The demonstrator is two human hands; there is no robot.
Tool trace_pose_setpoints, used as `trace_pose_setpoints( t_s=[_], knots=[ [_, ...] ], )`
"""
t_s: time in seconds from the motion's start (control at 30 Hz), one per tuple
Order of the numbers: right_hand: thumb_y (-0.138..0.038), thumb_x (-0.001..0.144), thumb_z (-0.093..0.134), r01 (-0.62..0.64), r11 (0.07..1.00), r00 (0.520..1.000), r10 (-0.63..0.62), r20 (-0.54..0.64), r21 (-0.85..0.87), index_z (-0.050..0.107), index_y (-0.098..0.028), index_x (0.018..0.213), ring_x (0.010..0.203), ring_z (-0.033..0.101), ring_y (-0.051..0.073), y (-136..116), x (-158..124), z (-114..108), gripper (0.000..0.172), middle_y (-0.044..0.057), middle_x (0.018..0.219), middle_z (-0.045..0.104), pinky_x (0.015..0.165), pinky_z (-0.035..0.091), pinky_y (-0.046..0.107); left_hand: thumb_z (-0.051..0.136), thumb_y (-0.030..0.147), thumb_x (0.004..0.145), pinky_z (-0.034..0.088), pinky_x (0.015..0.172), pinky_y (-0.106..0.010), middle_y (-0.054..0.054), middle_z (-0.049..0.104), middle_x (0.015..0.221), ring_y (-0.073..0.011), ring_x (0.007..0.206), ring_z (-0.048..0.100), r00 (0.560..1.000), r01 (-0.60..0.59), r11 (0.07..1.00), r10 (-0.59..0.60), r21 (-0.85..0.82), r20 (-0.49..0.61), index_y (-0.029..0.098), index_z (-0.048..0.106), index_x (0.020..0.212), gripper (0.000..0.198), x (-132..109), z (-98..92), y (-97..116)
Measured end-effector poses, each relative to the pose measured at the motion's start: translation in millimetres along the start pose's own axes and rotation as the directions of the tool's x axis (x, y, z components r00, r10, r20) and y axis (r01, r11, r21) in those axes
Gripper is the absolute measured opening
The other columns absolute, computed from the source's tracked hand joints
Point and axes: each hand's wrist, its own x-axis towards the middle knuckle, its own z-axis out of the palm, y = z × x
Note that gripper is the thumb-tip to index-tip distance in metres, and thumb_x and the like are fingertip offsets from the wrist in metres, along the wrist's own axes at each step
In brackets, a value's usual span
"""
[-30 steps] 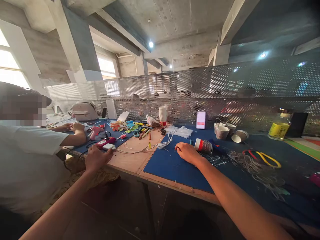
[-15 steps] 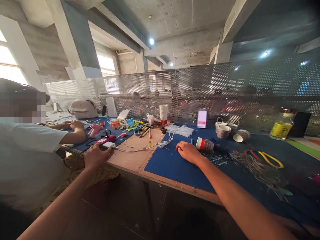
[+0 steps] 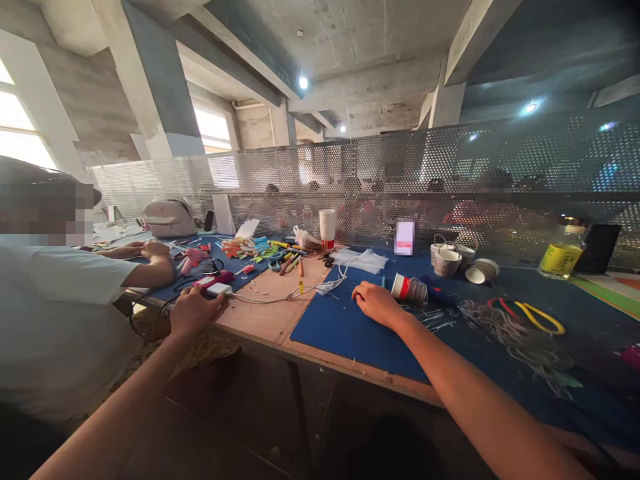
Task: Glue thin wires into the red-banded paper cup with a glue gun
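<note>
My left hand point(image 3: 194, 311) rests at the front edge of the table, thumb apart from the fingers. It is open, right by a white plug adapter point(image 3: 219, 289) and a magenta tool point(image 3: 206, 283); whether it touches them I cannot tell. A white cable point(image 3: 265, 301) runs from the adapter across the board. On the blue mat point(image 3: 330, 327) lies my right hand point(image 3: 374, 303), open and palm down, fingers loosely bent. To its right, a paper cup wrapped with grey cord point(image 3: 411, 289) lies on its side. Thin clear sticks point(image 3: 433, 320) are beside my right forearm.
A person in a white shirt point(image 3: 60, 293) sits at left. Coloured pieces point(image 3: 257, 248), hand tools point(image 3: 293, 263) and stacked paper cups point(image 3: 327, 228) stand toward the back. Farther right are cord-wrapped cups point(image 3: 447, 261), loose grey cord point(image 3: 505, 330) and a yellow-labelled bottle point(image 3: 563, 255). Perforated metal panels point(image 3: 380, 180) close the back.
Both of my hands keep their places on the table. The view has shifted only very slightly.
</note>
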Motion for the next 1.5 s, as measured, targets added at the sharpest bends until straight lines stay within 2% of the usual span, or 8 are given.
trace_pose_setpoints(
  t_s=[0.1, 0.4, 0.73, 0.97, 1.27, 1.37, 1.43, 1.5],
  knots=[
    [-0.017, 0.093, 0.043, -0.006, 1.000, 1.000, 0.006, 0.003, 0.001, 0.068, -0.021, 0.095, 0.090, 0.064, 0.015, 1, 1, 1, 0.025, 0.004, 0.101, 0.067, 0.077, 0.040, 0.023, 0.054, 0.062, 0.079, 0.046, 0.086, -0.048, -0.026, 0.059, 0.121, -0.0415, 0.107, 0.059, 0.998, -0.003, 0.997, 0.008, 0.076, -0.068, 0.009, 0.057, 0.125, 0.069, 0, -0.1, 1],
    [-0.017, 0.093, 0.044, -0.014, 1.000, 1.000, 0.014, 0.014, 0.010, 0.069, -0.021, 0.097, 0.091, 0.065, 0.016, -2, -1, -3, 0.026, 0.004, 0.103, 0.067, 0.078, 0.042, 0.023, 0.050, 0.061, 0.081, 0.044, 0.093, -0.044, -0.025, 0.054, 0.131, -0.0404, 0.117, 0.054, 0.996, -0.045, 0.995, 0.052, 0.092, -0.076, 0.008, 0.050, 0.129, 0.072, 0, 3.1, -6],
    [-0.016, 0.094, 0.043, -0.024, 1.000, 0.999, 0.024, 0.028, 0.006, 0.068, -0.020, 0.099, 0.093, 0.063, 0.016, -3, -2, -3, 0.026, 0.006, 0.104, 0.066, 0.080, 0.041, 0.023, 0.054, 0.060, 0.079, 0.045, 0.089, -0.046, -0.025, 0.058, 0.124, -0.0402, 0.109, 0.057, 0.999, -0.047, 0.991, 0.048, 0.129, -0.001, 0.008, 0.055, 0.123, 0.068, 10, 0.2, -8],
    [-0.017, 0.093, 0.045, -0.003, 1.000, 1.000, 0.003, 0.002, 0.006, 0.067, -0.020, 0.097, 0.093, 0.064, 0.016, -1, -2, -1, 0.023, 0.005, 0.102, 0.066, 0.079, 0.041, 0.023, 0.051, 0.062, 0.081, 0.046, 0.089, -0.044, -0.023, 0.059, 0.122, -0.0383, 0.108, 0.059, 0.997, -0.056, 0.985, 0.063, 0.163, -0.038, 0.009, 0.058, 0.120, 0.066, 6, 1.1, -7],
    [-0.017, 0.093, 0.044, -0.021, 1.000, 0.999, 0.021, 0.028, 0.000, 0.068, -0.021, 0.099, 0.094, 0.064, 0.017, -3, -1, -4, 0.025, 0.006, 0.105, 0.066, 0.080, 0.042, 0.024, 0.045, 0.067, 0.081, 0.045, 0.090, -0.044, -0.021, 0.059, 0.124, -0.0388, 0.110, 0.058, 0.998, -0.065, 0.990, 0.065, 0.124, 0.000, 0.012, 0.056, 0.124, 0.071, 3, -4.1, -5],
    [-0.017, 0.093, 0.044, -0.024, 1.000, 0.999, 0.025, 0.029, -0.012, 0.069, -0.021, 0.099, 0.095, 0.064, 0.017, -5, -1, -6, 0.025, 0.006, 0.105, 0.067, 0.080, 0.043, 0.024, 0.046, 0.070, 0.079, 0.045, 0.092, -0.047, -0.023, 0.056, 0.129, -0.0401, 0.113, 0.056, 0.998, -0.052, 0.994, 0.049, 0.093, 0.040, 0.011, 0.046, 0.136, 0.082, 3, -6.4, -10],
    [-0.018, 0.093, 0.044, -0.023, 1.000, 0.999, 0.024, 0.027, -0.015, 0.069, -0.021, 0.099, 0.095, 0.065, 0.018, -6, -1, -6, 0.025, 0.006, 0.105, 0.067, 0.081, 0.043, 0.024, 0.051, 0.066, 0.078, 0.043, 0.096, -0.047, -0.022, 0.052, 0.134, -0.0390, 0.119, 0.053, 0.997, -0.081, 0.994, 0.081, 0.067, 0.003, 0.013, 0.043, 0.139, 0.082, 0, -8.4, -6],
    [-0.019, 0.094, 0.044, -0.025, 1.000, 0.999, 0.025, 0.030, -0.016, 0.068, -0.021, 0.099, 0.095, 0.065, 0.018, -7, 0, -7, 0.025, 0.007, 0.106, 0.067, 0.082, 0.044, 0.025, 0.048, 0.057, 0.083, 0.039, 0.102, -0.044, -0.016, 0.052, 0.137, -0.0345, 0.125, 0.049, 0.982, -0.161, 0.986, 0.163, 0.033, -0.094, 0.019, 0.052, 0.132, 0.062, -7, -9.1, 11]
  ],
)
